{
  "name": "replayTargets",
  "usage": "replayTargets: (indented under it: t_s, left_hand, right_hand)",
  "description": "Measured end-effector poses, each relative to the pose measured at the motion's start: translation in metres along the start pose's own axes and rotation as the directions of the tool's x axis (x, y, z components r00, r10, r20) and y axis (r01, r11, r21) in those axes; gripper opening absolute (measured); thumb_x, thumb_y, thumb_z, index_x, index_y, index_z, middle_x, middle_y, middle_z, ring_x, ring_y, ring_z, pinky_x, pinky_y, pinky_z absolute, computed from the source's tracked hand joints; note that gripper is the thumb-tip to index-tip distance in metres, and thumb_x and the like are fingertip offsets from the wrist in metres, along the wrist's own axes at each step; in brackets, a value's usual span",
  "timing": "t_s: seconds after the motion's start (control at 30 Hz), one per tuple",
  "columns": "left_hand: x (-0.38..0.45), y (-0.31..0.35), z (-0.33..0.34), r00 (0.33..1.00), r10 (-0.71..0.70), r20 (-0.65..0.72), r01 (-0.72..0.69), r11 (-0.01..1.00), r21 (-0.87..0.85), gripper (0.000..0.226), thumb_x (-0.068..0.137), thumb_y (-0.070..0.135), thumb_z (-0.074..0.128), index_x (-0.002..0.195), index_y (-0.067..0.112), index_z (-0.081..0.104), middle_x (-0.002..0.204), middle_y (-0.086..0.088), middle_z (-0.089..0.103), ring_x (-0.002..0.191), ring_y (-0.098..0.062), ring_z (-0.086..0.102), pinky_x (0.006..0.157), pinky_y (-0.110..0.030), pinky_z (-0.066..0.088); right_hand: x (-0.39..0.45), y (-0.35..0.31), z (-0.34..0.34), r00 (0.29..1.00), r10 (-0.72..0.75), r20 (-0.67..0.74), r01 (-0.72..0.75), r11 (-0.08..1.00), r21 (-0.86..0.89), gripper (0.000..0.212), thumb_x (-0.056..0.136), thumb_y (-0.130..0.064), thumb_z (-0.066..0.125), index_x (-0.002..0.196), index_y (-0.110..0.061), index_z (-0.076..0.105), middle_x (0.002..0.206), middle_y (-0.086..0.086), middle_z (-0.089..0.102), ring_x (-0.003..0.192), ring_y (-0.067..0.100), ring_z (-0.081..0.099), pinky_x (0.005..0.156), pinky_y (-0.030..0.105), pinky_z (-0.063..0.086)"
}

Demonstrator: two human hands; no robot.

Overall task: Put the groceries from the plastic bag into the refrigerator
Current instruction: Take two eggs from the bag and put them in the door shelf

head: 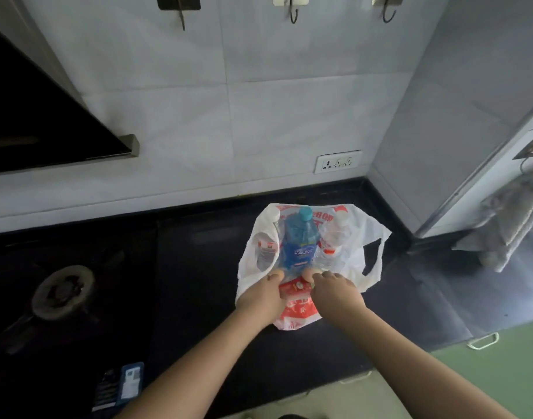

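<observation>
A white plastic bag (361, 237) with red print lies on the black countertop (198, 267), its mouth open toward the wall. Inside lie a blue bottle (298, 240) with a teal cap and two clear bottles, one on the left (266, 249) and one on the right (334, 237). My left hand (260, 294) grips the bag's near edge by the blue bottle's base. My right hand (334, 290) pinches the bag edge right beside it. Part of the refrigerator (500, 164) shows at the right edge.
A gas burner (62, 291) sits on the dark hob at the left. A range hood (47, 122) hangs above it. A wall socket (337, 161) is on the tiles behind the bag. A towel (513, 225) hangs on the refrigerator side. A small blue packet (130, 382) lies near the counter's front edge.
</observation>
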State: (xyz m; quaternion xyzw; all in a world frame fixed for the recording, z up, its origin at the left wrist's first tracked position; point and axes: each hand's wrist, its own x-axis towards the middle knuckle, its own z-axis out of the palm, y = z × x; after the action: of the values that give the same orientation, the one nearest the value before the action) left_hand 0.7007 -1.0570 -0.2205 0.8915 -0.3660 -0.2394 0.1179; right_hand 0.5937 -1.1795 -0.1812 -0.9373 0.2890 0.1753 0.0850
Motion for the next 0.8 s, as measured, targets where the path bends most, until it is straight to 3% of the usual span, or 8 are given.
replayTargets:
  t_s: [0.1, 0.17, 0.27, 0.4, 0.5, 0.63, 0.8]
  left_hand:
    - [0.004, -0.005, 0.006, 0.998, -0.051, -0.027, 0.051, 0.999, -0.013, 0.036, 0.088, 0.047, 0.039, 0.123, 0.043, 0.046, 0.119, 0.005, 0.056, 0.109, -0.021, 0.056, 0.087, -0.035, 0.047]
    - [0.009, -0.008, 0.007, 0.997, -0.074, -0.026, 0.075, 0.997, 0.035, 0.039, 0.092, 0.043, 0.042, 0.129, 0.031, 0.046, 0.122, -0.001, 0.054, 0.113, -0.024, 0.054, 0.088, -0.036, 0.045]
    - [0.013, -0.015, 0.007, 0.995, -0.096, -0.037, 0.099, 0.993, 0.068, 0.045, 0.093, 0.043, 0.043, 0.132, 0.021, 0.045, 0.122, -0.006, 0.054, 0.115, -0.027, 0.052, 0.091, -0.043, 0.048]
    - [0.014, -0.022, 0.011, 0.993, -0.097, -0.066, 0.102, 0.992, 0.075, 0.047, 0.094, 0.044, 0.047, 0.136, 0.022, 0.044, 0.125, -0.004, 0.054, 0.117, -0.025, 0.051, 0.089, -0.039, 0.046]
    - [0.02, -0.019, 0.011, 0.991, -0.034, -0.128, 0.054, 0.986, 0.16, 0.039, 0.093, 0.041, 0.05, 0.126, 0.021, 0.052, 0.118, -0.002, 0.058, 0.108, -0.022, 0.055, 0.087, -0.036, 0.046]
    - [0.03, -0.008, 0.011, 0.96, 0.152, -0.234, -0.101, 0.971, 0.217, 0.019, 0.09, 0.027, 0.053, 0.106, 0.019, 0.062, 0.107, -0.001, 0.061, 0.096, -0.021, 0.057, 0.08, -0.031, 0.043]
    - [0.052, 0.001, 0.017, 0.954, 0.195, -0.226, -0.146, 0.965, 0.216, 0.011, 0.086, 0.025, 0.057, 0.093, 0.018, 0.063, 0.102, -0.001, 0.061, 0.092, -0.022, 0.06, 0.078, -0.032, 0.046]
  right_hand:
    - [0.002, 0.007, 0.015, 0.997, 0.05, 0.065, -0.039, 0.988, -0.148, 0.036, 0.094, -0.01, 0.039, 0.13, -0.01, 0.045, 0.122, 0.008, 0.057, 0.11, 0.027, 0.057, 0.083, 0.035, 0.044]
    - [0.007, 0.014, 0.023, 0.993, 0.087, 0.074, -0.074, 0.983, -0.166, 0.037, 0.095, -0.01, 0.039, 0.132, -0.01, 0.043, 0.122, 0.007, 0.057, 0.11, 0.026, 0.058, 0.081, 0.035, 0.046]
    - [0.014, 0.022, 0.026, 0.993, 0.091, 0.08, -0.079, 0.987, -0.143, 0.039, 0.095, -0.011, 0.039, 0.133, -0.009, 0.04, 0.122, 0.007, 0.056, 0.111, 0.027, 0.057, 0.08, 0.036, 0.046]
    - [0.022, 0.035, 0.029, 0.993, 0.065, 0.096, -0.059, 0.996, -0.065, 0.029, 0.096, -0.015, 0.038, 0.123, -0.014, 0.048, 0.114, 0.006, 0.056, 0.108, 0.027, 0.057, 0.079, 0.037, 0.046]
    - [0.027, 0.041, 0.03, 0.997, 0.039, 0.072, -0.037, 0.999, -0.038, 0.028, 0.093, -0.01, 0.041, 0.118, -0.015, 0.054, 0.109, 0.004, 0.058, 0.103, 0.025, 0.059, 0.078, 0.037, 0.05]
    - [0.034, 0.03, 0.03, 0.997, -0.074, -0.019, 0.073, 0.996, -0.051, 0.032, 0.091, -0.004, 0.047, 0.12, -0.014, 0.054, 0.111, 0.003, 0.059, 0.1, 0.024, 0.062, 0.076, 0.035, 0.053]
    - [0.055, 0.012, 0.021, 0.97, -0.241, 0.025, 0.242, 0.969, -0.041, 0.034, 0.095, -0.007, 0.045, 0.129, -0.008, 0.049, 0.132, 0.011, 0.05, 0.12, 0.028, 0.05, 0.096, 0.04, 0.047]
